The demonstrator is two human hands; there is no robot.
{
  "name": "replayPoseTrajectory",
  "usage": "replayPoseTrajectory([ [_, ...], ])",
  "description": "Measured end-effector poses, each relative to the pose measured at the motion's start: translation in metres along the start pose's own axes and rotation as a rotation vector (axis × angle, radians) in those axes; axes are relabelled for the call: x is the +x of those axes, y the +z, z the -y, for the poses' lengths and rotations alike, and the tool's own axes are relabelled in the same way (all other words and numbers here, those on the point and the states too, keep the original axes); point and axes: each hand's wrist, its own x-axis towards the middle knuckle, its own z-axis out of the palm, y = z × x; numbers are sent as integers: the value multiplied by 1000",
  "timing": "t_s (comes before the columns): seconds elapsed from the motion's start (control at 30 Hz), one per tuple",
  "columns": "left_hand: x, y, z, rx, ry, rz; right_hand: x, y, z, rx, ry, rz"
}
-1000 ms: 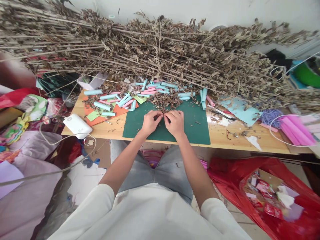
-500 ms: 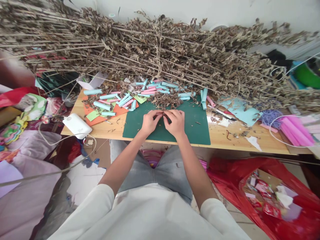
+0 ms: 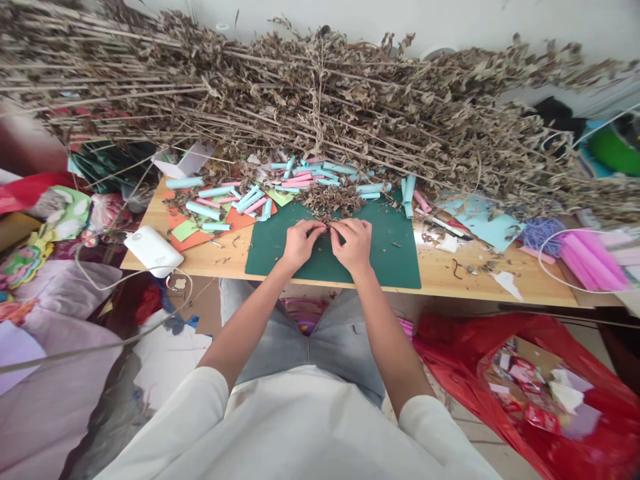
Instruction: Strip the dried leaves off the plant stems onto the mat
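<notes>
My left hand and my right hand meet over the green cutting mat, fingertips pinched close together. Between them are bits of brown dried leaf, partly hidden by the fingers. Just beyond the fingertips lies a small heap of crumbled dried leaves. Behind and left of that heap, several blue paper rolls and pink paper rolls are scattered over orange paper. More blue rolls stand against each other near the mat's back right corner.
A big bundle of dried stalks spans the table's back. On the wooden table are a white device at left, a pen and light blue paper at right. A red plastic bag of scraps hangs below.
My right hand's fingertips have shifted slightly right, leaving a little more room between the two hands. The left hand stays nearly in place.
</notes>
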Motion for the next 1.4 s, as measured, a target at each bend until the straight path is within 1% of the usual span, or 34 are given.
replayPoseTrajectory([
  [0.13, 0, 1, 2, -4, 1, 8, -1, 2, -1, 8, -45, 26],
  [0.27, 1, 1, 3, -10, 18, 20, -2, 3, -1, 0, -81, 14],
  [0.43, 1, 2, 2, 12, 5, 14, -1, 1, 1, -32, -80, 14],
  [0.6, 0, 0, -1, 21, 37, 24, -1, 1, 1, -32, -93, -14],
  [0.8, 0, -1, -1, 0, 15, 6, 0, -1, 1, -23, -28, -35],
  [0.97, 0, -1, -1, 6, -2, 4, -1, 0, 2, -21, -48, -12],
  [1.13, 1, 0, -2, 47, 67, 56, -1, 2, 0, -30, -51, 15],
  [1.3, 2, 0, -2, 85, 102, 67, -1, 0, 0, -16, 18, 3],
  [1.4, 2, 0, -2, 128, 114, 59, -2, -1, 1, -6, 59, 18],
])
